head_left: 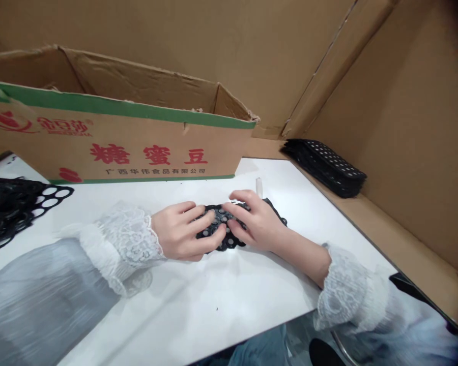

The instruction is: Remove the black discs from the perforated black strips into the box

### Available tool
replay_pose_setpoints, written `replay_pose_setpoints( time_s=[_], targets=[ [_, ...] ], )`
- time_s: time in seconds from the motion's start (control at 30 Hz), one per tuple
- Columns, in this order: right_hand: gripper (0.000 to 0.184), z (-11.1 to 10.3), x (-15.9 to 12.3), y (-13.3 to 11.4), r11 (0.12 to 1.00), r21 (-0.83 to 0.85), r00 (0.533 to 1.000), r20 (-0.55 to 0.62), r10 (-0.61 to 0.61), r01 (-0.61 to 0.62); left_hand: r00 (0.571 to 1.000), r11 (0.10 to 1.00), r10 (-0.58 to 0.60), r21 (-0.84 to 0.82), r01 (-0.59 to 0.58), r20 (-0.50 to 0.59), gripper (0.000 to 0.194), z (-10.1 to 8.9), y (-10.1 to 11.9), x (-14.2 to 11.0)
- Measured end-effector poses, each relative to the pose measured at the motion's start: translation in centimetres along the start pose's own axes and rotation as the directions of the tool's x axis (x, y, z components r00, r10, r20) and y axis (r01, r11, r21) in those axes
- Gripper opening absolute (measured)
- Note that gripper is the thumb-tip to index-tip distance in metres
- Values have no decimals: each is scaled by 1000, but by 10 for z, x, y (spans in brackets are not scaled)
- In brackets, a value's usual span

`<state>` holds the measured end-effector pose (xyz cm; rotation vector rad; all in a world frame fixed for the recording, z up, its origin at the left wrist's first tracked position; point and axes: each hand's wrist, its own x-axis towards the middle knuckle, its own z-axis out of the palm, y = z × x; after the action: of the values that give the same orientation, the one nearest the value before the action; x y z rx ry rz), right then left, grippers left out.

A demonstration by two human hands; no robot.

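A black sheet with round holes and grey round spots (230, 242) lies on the white table (183, 315), partly hidden under both hands. My left hand (189, 231) rests over its left part, fingers spread and the tips touching the sheet. From the right, my right hand (255, 218) reaches over it with bent fingers held apart; thumb and fingertips are near the sheet's middle. The thumbs and fingers of the two hands are close together. Whether a small piece sits under the fingertips cannot be made out. Behind the right hand is a small clear strip (259, 187).
A large open carton (148, 137) with a green rim and red print stands at the back left. Black ringed sheets (11, 208) are heaped at the left edge. A stack of black dotted sheets (324, 165) lies at the right, beside the cardboard wall (416, 152).
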<state>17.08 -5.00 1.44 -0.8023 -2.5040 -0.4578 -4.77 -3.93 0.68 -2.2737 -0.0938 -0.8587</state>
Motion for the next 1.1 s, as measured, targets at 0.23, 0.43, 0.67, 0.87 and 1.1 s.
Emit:
replay_pose_setpoints(
  time_s=[0.23,0.43,0.67,0.87,1.1],
  targets=[
    [31,7,-4,1,997,72,1000,-29,3,-1,999,998,-46,-42,47,15,25,-1,4,-4],
    [26,3,2,6,991,-1,984,118,136,-136,975,991,-135,40,130,174,17,2,-1,3],
    [38,-6,-3,14,959,-177,894,356,270,-220,764,908,-384,60,416,519,41,14,-6,-2],
    [34,-12,-2,15,970,-93,894,375,244,-226,678,797,-468,-60,601,566,40,17,-7,-5],
    [33,-52,-42,46,874,-227,866,169,471,-430,642,783,-454,-66,618,618,38,17,-9,-5]
  ],
)
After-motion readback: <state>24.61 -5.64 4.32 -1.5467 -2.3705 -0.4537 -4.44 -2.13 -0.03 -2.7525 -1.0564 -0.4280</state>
